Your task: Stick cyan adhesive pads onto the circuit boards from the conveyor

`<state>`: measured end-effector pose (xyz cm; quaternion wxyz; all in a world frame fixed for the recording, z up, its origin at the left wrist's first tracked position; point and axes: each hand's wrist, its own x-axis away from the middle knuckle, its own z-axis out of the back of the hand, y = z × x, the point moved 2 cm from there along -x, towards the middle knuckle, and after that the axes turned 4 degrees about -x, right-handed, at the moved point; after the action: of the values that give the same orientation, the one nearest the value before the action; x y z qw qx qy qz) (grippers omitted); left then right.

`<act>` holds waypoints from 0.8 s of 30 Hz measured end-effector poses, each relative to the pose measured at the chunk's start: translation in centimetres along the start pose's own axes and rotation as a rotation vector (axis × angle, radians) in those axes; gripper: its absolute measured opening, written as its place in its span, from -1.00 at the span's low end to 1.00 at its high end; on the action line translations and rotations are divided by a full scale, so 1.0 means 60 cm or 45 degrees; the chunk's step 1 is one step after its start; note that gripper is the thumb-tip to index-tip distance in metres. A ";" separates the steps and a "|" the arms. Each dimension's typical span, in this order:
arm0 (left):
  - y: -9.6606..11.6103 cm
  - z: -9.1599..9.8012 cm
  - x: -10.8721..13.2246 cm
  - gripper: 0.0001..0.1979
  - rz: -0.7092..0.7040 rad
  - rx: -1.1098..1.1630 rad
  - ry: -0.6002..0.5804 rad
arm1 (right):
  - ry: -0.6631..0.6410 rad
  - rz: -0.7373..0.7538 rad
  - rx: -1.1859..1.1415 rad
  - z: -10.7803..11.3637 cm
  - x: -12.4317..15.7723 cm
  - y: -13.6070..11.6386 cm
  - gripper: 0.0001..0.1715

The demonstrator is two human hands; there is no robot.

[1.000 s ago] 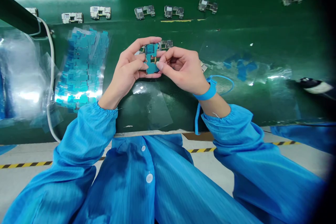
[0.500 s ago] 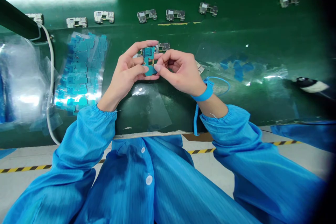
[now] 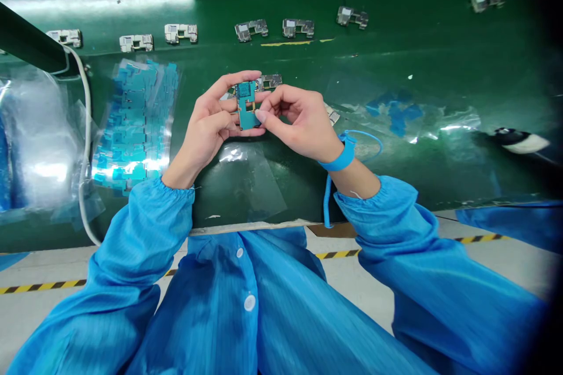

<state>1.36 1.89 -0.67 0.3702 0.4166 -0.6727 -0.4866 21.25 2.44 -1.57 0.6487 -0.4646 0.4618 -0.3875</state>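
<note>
A small phone circuit board with a teal face and a cut-out is held upright in front of me. My left hand is closed around its edges, fingers behind it and thumb bent at its left side. At the lower right edge of the board, my right hand has thumb and forefinger pinched together, touching it. Whether a thin film is caught in that pinch cannot be made out. Just behind my fingers another board lies on the green surface, and a pale board is partly covered by my right hand.
Several boards lie in a row along the far green strip. On the left are a sheet of blue film pieces, a white cable and clear plastic bags. Peeled blue film scraps lie at right, near a black-and-white object.
My left thumb has drawn back from the board's face to its left side. The far row of boards has shifted slightly right. My right hand keeps its pinch at the board's edge.
</note>
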 end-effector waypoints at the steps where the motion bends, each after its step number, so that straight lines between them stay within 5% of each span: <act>1: 0.000 0.001 0.000 -0.24 0.003 0.004 0.000 | 0.004 -0.003 0.002 0.000 0.000 0.000 -0.58; 24: 0.001 0.002 0.000 -0.28 -0.033 -0.032 -0.044 | 0.033 -0.035 -0.031 -0.002 0.001 -0.012 -0.50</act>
<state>1.27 1.93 -0.65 0.3573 0.4122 -0.6673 -0.5071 21.11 2.14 -0.89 0.6315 -0.4738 0.4683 -0.3967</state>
